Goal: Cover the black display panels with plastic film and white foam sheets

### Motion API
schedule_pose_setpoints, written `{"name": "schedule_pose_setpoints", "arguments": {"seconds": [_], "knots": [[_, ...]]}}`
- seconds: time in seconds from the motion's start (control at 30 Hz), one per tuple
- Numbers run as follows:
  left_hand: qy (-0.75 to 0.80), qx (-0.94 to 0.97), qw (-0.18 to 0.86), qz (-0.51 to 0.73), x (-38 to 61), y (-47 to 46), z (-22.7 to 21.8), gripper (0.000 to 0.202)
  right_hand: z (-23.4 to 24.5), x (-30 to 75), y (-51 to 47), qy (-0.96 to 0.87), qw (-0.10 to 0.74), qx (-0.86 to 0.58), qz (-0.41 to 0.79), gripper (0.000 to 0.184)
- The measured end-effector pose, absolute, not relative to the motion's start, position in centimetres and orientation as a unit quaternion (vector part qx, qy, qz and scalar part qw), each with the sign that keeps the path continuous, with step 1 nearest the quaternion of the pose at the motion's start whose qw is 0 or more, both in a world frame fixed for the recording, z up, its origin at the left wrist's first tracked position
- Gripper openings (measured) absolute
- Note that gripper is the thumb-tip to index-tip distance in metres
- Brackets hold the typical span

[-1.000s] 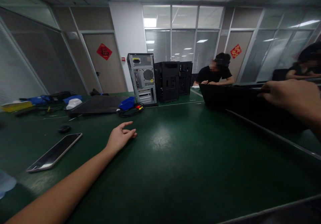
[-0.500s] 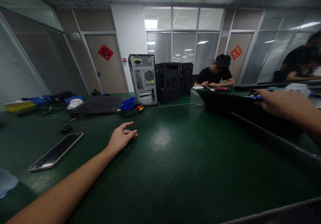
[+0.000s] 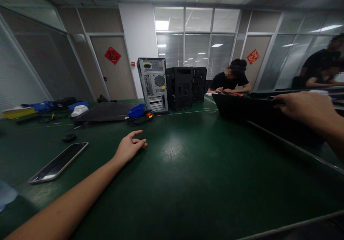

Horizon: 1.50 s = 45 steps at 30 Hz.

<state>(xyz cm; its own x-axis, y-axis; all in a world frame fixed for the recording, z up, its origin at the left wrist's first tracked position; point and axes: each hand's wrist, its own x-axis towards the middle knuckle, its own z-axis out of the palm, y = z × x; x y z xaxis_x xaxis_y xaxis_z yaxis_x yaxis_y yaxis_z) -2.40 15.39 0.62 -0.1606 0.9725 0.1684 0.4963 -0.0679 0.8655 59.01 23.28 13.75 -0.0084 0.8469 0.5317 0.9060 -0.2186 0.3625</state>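
Most of the view is taken up by a green tabletop [image 3: 188,182]. At its right side a large black panel [image 3: 239,105] is held at a tilt; whether its lower edge is rested on the table cannot be told. Near the far edge, a computer tower with a silver back [image 3: 154,84] is stood upright beside two black computer cases [image 3: 180,89], and a dark flat board [image 3: 107,111] is laid to their left. The panel's upper edge is gripped by the right hand [image 3: 299,105], its fingers bent closely over it. The left hand [image 3: 129,147] is held low over the table's middle, loosely open, index finger extended and the others partly curled, with nothing grasped. To its left a smartphone [image 3: 59,163] is laid screen up. By the board's right end a blue tray [image 3: 136,110] is placed, and just beyond the phone a small black computer mouse [image 3: 69,137] is seen.
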Motion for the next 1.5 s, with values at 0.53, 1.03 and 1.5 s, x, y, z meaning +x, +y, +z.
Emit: {"name": "schedule_pose_setpoints", "arguments": {"seconds": [0.53,1.03,1.5], "knots": [[0.588,0.57,0.31,0.483,-2.6,15.9,0.4,0.071,13.7,51.0,19.7,-0.663,0.045,-0.643,-0.381,0.034],[0.561,0.356,0.514,0.542,-4.8,16.5,1.6,0.089,2.7,35.3,15.2,-0.925,0.215,-0.291,-0.114,0.047],[0.622,0.344,0.416,0.567,-5.4,17.0,1.2,0.059,3.0,44.4,28.4,-0.89,0.123,-0.425,-0.115,0.063]]}}
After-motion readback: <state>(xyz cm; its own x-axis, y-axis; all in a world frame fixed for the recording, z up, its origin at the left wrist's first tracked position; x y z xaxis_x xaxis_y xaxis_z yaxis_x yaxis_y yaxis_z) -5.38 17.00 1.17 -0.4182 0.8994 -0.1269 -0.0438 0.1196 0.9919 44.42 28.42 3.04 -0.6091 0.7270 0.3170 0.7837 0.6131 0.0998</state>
